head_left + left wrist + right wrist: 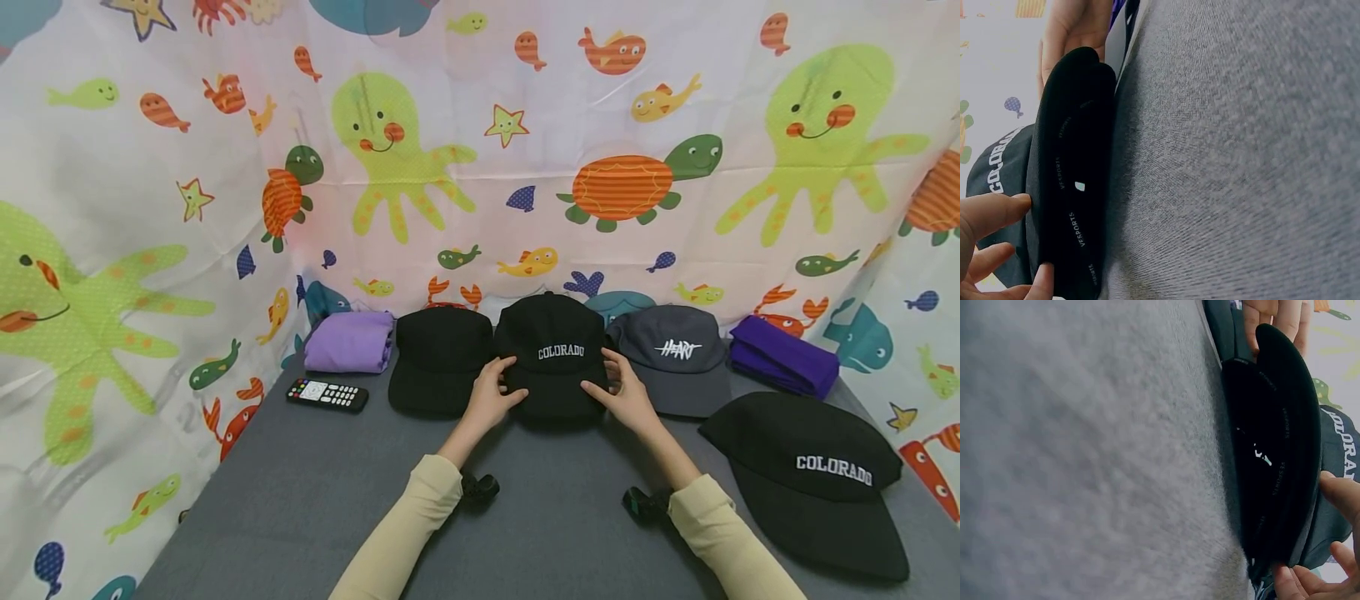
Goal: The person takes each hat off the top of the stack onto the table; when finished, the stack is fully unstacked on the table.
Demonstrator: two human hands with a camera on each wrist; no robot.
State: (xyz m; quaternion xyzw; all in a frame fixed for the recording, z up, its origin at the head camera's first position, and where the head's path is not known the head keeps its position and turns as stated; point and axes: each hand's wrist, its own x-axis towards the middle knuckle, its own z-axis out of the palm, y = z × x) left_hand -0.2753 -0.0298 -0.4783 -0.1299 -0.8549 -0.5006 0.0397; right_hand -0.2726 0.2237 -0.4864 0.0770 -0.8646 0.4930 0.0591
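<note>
Both hands, left [491,398] & right [626,398], pinch middle COLORADO cap [553,354] by brim edges; uneven grip could knock HEART cap [675,357] beside it.

Caps: four, namely two black COLORADO caps [553,358] [813,483], one plain black cap [438,358], one grey cap [678,358]. Folded purple cloths: two, far left [350,342] and far right [783,357]. Remote control [327,395]: one. Hands: two [489,402] [628,398]

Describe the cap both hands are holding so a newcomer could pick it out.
Along the back of the grey table, three caps sit in a row. The held cap is the middle one: black, with white COLORADO lettering, unlike the plain black cap and grey cap beside it.
</note>
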